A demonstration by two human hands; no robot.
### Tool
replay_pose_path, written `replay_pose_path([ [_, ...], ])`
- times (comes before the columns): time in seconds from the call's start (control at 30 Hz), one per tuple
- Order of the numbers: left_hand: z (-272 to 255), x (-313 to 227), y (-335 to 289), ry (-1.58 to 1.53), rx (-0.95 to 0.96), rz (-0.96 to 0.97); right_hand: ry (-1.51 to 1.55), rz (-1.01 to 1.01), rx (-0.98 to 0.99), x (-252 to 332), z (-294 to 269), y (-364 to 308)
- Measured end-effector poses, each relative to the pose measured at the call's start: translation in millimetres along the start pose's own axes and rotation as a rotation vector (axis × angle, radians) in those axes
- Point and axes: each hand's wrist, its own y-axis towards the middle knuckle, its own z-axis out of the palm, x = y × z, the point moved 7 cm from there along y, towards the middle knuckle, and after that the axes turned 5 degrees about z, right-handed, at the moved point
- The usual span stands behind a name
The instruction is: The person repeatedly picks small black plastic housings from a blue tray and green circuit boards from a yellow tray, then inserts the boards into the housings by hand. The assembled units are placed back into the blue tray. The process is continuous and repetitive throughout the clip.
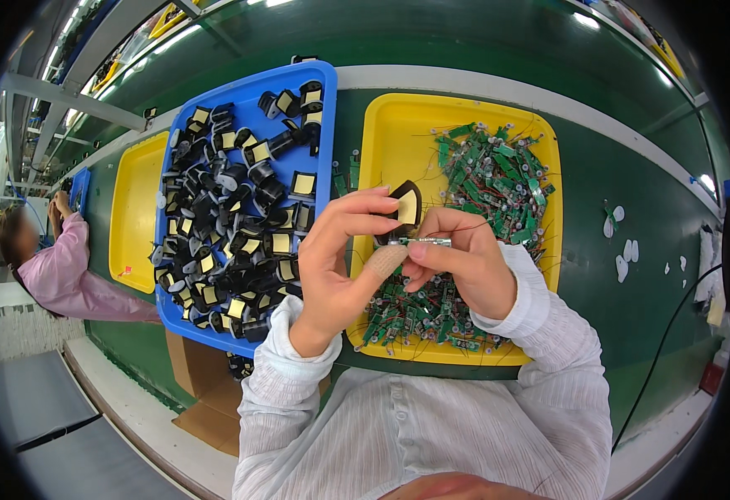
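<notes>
My left hand (344, 242) is closed on a black plastic housing (409, 207) that carries a pale cream pad; a beige bandage wraps the thumb. Close against it, my right hand (458, 254) pinches a small circuit board (438, 242) with a shiny metal part and a thin wire. The board meets the lower end of the housing; whether it sits inside cannot be made out behind the fingers. Both hands are above the yellow tray (377, 125), which holds a heap of green circuit boards (498, 179) with thin wires.
Left of the hands lies a blue tray (329, 108) full of black housings (256, 179). Beyond it are another yellow tray (131, 217) and a person in pink (81, 258). White stickers (622, 267) and a black cable (661, 358) lie at right. A cardboard box (206, 392) stands below.
</notes>
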Motion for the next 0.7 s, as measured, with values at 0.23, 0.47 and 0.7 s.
replay_pose_path([
  [0.23, -1.0, 0.4, -0.7, 0.022, -0.024, 0.005, 0.017, 0.032, -0.001, -0.2, -1.1, -0.3],
  [0.47, -1.5, -1.3, 0.9, 0.071, -0.022, 0.023, 0.052, 0.070, -0.005, -3.1, -4.3, 1.6],
  [0.7, -1.6, -1.4, 0.8, 0.110, -0.010, 0.024, 0.082, 0.106, 0.000, -2.6, -4.7, 2.2],
])
